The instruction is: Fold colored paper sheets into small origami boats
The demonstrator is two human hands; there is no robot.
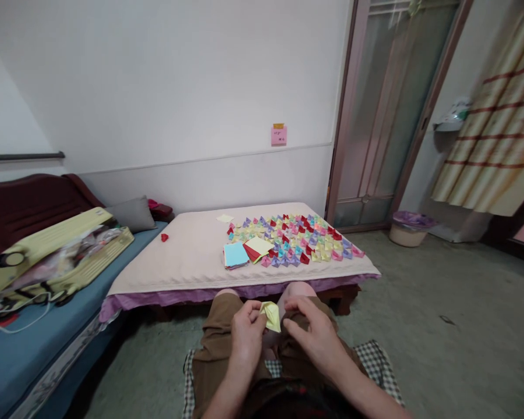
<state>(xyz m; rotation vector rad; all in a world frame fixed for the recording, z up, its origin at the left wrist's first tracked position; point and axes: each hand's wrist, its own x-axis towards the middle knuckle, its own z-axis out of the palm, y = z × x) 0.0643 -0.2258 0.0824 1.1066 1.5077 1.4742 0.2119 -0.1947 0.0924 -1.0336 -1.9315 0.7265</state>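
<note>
A partly folded piece of yellow origami paper (271, 317) is pinched between the thumb and fingers of my left hand (248, 329), above my lap. My right hand (311, 329) is just to its right, thumb and fingers apart and holding nothing. Beyond my knees, on the low table, lie a stack of square papers (236, 255) with light blue on top and some fanned red and yellow sheets (257, 248). Many small folded paper pieces (294, 238) in several colours stand in rows to the right of these.
The low table (179, 262) has a cream cover over a purple cloth. A small red item (165, 237) and a pale sheet (225, 219) lie on it. At left, an open suitcase (70, 250) rests on a blue bed (91, 291). A bin (408, 233) stands by the door.
</note>
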